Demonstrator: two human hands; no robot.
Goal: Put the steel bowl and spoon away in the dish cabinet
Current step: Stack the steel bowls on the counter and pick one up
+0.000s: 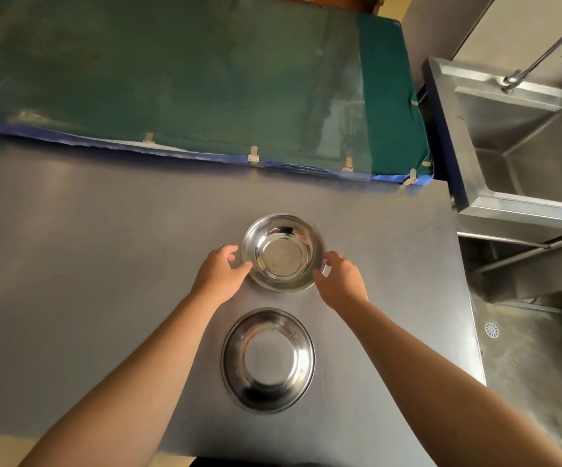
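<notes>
Far bowl (283, 252): a shiny steel bowl, right way up, sitting on the worktop near the middle, a bit toward the far edge. It looks empty.
Near bowl (268, 359): a second steel bowl, wider and flatter, right way up, on the worktop closer to the near edge. It sits apart from the far bowl, with a strip of bare worktop between them. No hand touches it.
Left hand (219, 272): at the left side of the far bowl. The thumb tip touches the rim and the fingers curl round the outside.
Left grip: partly open, curved to the bowl's side. I cannot tell if it squeezes the bowl yet.
Right hand (342, 276): at the right side of the far bowl. The fingertips are at the rim, the thumb is low by the near side.
Right grip: partly open, cupped against the bowl. I cannot tell if it holds tight.
Worktop (87, 264): flat, grey, dull metal look. Both bowls are on it.
Green cover (188, 79): a green cloth with a blue edge, lying along the far edge of the worktop.
Sink (522, 156): a steel sink past the right edge of the worktop, with a bent tap (542, 52) over it.
Floor drain (491, 330): a small round grate, low on the right.
Spoon: not seen here.
</notes>
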